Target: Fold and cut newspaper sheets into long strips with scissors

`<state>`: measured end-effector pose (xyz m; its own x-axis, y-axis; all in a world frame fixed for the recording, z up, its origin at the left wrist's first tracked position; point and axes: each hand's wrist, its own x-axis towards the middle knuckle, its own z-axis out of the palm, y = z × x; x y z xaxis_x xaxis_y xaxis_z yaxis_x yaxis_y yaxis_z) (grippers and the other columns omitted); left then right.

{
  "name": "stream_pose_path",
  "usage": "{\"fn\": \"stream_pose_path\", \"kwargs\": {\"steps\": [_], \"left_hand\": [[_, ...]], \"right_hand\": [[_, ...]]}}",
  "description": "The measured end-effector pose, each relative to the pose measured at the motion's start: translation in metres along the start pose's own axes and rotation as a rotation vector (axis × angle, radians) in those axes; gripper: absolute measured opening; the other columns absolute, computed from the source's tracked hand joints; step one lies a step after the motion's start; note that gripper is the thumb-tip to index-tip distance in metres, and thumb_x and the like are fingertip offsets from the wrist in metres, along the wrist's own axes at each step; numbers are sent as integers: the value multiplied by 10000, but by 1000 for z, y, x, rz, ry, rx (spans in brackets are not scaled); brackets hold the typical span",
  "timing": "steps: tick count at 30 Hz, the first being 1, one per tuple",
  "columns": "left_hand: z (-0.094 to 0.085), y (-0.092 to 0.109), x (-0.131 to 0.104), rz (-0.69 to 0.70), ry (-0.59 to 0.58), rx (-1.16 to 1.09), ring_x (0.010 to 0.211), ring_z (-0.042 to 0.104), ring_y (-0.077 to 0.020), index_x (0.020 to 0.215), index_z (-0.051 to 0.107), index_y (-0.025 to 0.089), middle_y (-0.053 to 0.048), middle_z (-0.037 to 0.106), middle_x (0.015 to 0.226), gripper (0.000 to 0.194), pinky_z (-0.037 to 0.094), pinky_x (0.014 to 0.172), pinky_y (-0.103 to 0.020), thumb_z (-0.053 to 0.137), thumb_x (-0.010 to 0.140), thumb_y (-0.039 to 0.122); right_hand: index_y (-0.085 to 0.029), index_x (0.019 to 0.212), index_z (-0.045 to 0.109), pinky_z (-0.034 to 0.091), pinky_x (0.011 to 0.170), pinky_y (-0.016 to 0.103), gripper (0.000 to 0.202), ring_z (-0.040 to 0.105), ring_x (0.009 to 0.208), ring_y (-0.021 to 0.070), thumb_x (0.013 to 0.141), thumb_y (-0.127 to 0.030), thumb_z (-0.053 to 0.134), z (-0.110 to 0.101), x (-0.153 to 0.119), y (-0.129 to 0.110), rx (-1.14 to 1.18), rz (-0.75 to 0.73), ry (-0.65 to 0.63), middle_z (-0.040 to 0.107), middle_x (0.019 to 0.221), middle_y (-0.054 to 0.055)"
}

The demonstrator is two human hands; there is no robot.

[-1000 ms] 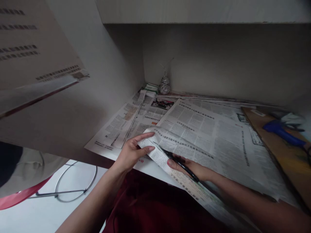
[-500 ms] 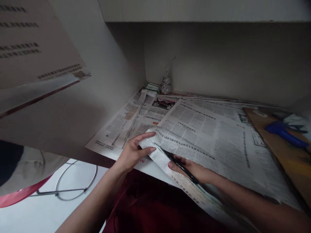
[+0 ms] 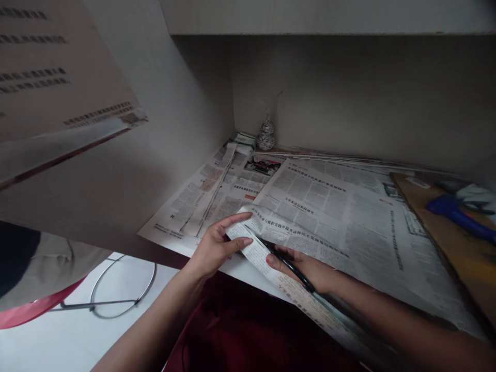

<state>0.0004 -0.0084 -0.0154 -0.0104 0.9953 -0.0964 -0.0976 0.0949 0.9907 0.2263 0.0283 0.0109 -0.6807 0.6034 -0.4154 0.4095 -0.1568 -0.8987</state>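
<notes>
1. One pale desk (image 3: 236, 274) stands between a side panel (image 3: 186, 124) and a back wall; newspapers hide most of its top, and its right part runs out of view.
2. One printed board (image 3: 58, 57) is at upper left, cut off by the view's edge, its lettering blurred.
3. Newspapers (image 3: 329, 201) cover the desk; they overlap, so their number cannot be told. Narrow strips (image 3: 209, 199) lie on them at left, also too overlapped to count.
4. One dark red garment (image 3: 248, 325) shows below the desk edge, its lower part cut off.
5. One brown board (image 3: 434, 222) lies at right, cut off, with one blue tool (image 3: 453, 211) on it; the tool's far end is out of view.
6. One held newspaper (image 3: 258, 256) is between the two hands, above the desk's front edge, its lower end dim beneath the right forearm.
7. Two hands: the left hand (image 3: 217, 245) pinches the held newspaper near its upper end, some fingers hidden behind; the right hand (image 3: 302, 266) is wrapped around the scissors, its grip partly covering them.
8. One wire ring (image 3: 116, 303) with a bar shows at lower left, near a red curved edge (image 3: 42, 309) that is cut off.
9. One pair of black-handled scissors (image 3: 292, 271) has its blades at the held newspaper; how far they are apart is unclear.
10. One small coiled figure (image 3: 266, 136) stands at the back corner, its thin top faint.
</notes>
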Motion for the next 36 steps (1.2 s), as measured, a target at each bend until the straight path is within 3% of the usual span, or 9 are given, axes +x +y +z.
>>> {"fn": "stream_pose_path", "kwargs": {"steps": [4,8,16,20,23,27,32,36], "left_hand": [[2,0,-1,-20,7,-2,790,670,-181,1292,679,217,-30,750,921,606,555,751,-328,864,722,307],[2,-2,-2,-46,14,-13,728,662,-163,1304,673,226,-21,750,892,615,552,696,-309,863,725,305],[-13,2,4,-50,1,-75,919,720,-198,1239,695,179,-84,770,1119,520,578,839,-339,833,746,274],[-14,2,7,-15,-68,-67,942,719,-198,1238,697,182,-68,782,1060,515,572,865,-342,838,747,245],[-11,-1,7,6,-85,-93,934,714,-203,1236,704,177,-64,785,1000,512,564,850,-340,844,746,228],[-12,-3,7,-8,-84,-138,913,707,-185,1217,717,182,-58,783,1016,502,551,836,-318,858,735,206],[-15,-2,8,-73,-119,-203,845,705,-163,1229,713,186,-47,785,971,522,545,797,-298,863,729,179],[-16,-2,9,-93,-148,-235,860,708,-166,1230,714,195,-48,782,983,533,549,785,-287,867,721,169]], "right_hand": [[-195,1331,654,483,1034,430,697,645,1134,308,816,-661,705,-1,0,0,69,67,-57,734,1170,83],[-225,1287,669,478,1006,428,659,647,1089,293,773,-627,759,0,3,4,159,52,-75,733,1132,66],[-212,1038,707,487,784,358,497,621,860,240,698,-549,840,-3,1,5,159,108,-54,704,933,45],[-203,929,696,452,713,322,451,585,802,206,733,-594,809,-5,1,1,31,128,-4,684,895,47],[-191,916,698,415,659,299,477,543,734,169,753,-631,784,-5,4,-2,-18,113,-7,653,834,33],[-189,888,675,402,630,279,522,513,691,140,691,-650,823,-1,9,-1,118,89,-43,624,788,7],[-191,913,666,410,643,277,518,538,716,147,623,-553,898,-1,10,6,219,132,-48,644,811,3],[-199,867,641,404,632,276,442,532,706,148,678,-526,870,-5,9,8,144,122,-50,626,781,-6]]}}
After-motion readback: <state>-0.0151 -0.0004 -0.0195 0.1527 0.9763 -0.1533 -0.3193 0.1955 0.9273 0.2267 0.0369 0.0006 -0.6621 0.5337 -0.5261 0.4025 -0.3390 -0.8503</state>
